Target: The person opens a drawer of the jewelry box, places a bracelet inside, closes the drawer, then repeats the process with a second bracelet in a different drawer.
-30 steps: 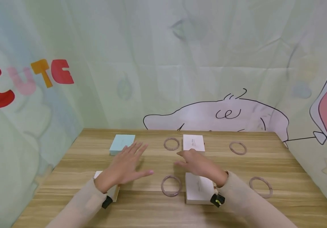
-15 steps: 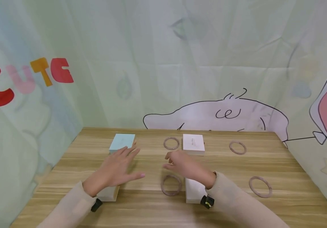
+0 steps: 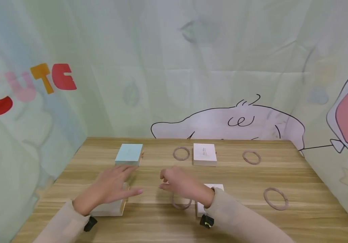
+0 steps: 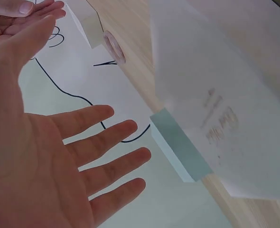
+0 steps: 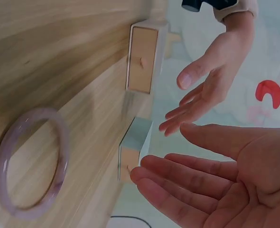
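My left hand (image 3: 107, 187) hovers over a white box (image 3: 108, 209) at the front left, fingers spread and nothing in them. Just beyond its fingertips lies a light blue box (image 3: 129, 153). My right hand (image 3: 184, 184), loosely bent and holding nothing, hangs over a pale purple bangle (image 3: 181, 204) and the left part of a second white box (image 3: 200, 209), covering some of both. In the right wrist view the bangle (image 5: 4, 161) lies flat on the wood, and the front-left box shows a tan drawer front (image 5: 142, 59) with a small pull tab.
Further back on the wooden table (image 3: 155, 222) are a bangle (image 3: 181, 153) and a white printed box (image 3: 204, 154). Two more bangles lie to the right, one at the back (image 3: 251, 157) and one nearer (image 3: 276, 198). A printed curtain (image 3: 125, 84) encloses the table's back and sides.
Both hands have drawn left and back toward the person, the right one from the back white box to over the near bangle. Boxes and bangles stay in place.
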A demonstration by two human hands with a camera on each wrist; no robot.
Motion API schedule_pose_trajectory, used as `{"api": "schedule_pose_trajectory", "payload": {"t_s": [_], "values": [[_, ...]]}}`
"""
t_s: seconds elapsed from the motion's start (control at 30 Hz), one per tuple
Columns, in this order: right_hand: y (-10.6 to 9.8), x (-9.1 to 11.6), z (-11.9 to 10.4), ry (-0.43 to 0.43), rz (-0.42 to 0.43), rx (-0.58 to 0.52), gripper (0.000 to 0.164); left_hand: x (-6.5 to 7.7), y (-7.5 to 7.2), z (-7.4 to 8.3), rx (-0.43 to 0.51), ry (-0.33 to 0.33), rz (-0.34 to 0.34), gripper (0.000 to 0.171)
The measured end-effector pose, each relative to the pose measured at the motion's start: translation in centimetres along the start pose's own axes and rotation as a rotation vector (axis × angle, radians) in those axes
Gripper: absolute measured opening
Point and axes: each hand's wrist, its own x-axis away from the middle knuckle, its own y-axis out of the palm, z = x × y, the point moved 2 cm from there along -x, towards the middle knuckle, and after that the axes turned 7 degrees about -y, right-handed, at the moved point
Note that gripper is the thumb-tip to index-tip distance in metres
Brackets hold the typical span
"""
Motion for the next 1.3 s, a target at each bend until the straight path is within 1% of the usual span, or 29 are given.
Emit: {"api": "schedule_pose_trajectory", "payload": {"t_s": [0.17,0.3,0.47,0.57,0.7,0.8,0.9,1.13,1.23,1.3], "values": [[0.9,-0.8,-1.4,-0.04,0.001,0.061,0.023,0.6,0.1,-1.0,0.027,-0.028,-0.054,0.085],[1.6,-1.3,-2.1,-0.058,0.01,0.089,0.022,0.8,0.2,-1.6,0.039,-0.033,-0.072,0.086],[2.4,-1.6,-2.3,-0.078,0.018,0.025,0.02,1.2,0.3,-2.2,0.054,-0.038,-0.075,0.087],[2.9,-2.1,-2.4,-0.07,0.008,0.009,0.019,1.5,0.2,-2.5,0.067,-0.025,-0.07,0.086],[3.5,-3.1,-2.8,-0.056,-0.008,0.066,0.018,1.8,0.2,-2.8,0.101,-0.008,-0.078,0.085],[4.0,-3.6,-3.2,-0.051,-0.006,0.073,0.017,2.0,0.3,-3.0,0.12,0.004,-0.085,0.085],[4.8,-4.1,-3.6,-0.036,0.0,0.021,0.016,2.3,0.6,-3.3,0.126,0.008,-0.082,0.088],[6.0,-5.1,-4.2,-0.014,0.019,-0.045,0.015,2.6,1.0,-3.7,0.157,-0.044,-0.123,0.098],[6.4,-5.4,-4.0,0.003,0.031,-0.076,0.011,2.6,1.1,-3.9,0.175,-0.036,-0.132,0.101],[6.6,-5.6,-3.9,0.019,0.036,-0.126,0.009,2.6,1.1,-4.0,0.192,-0.03,-0.139,0.101]]}}
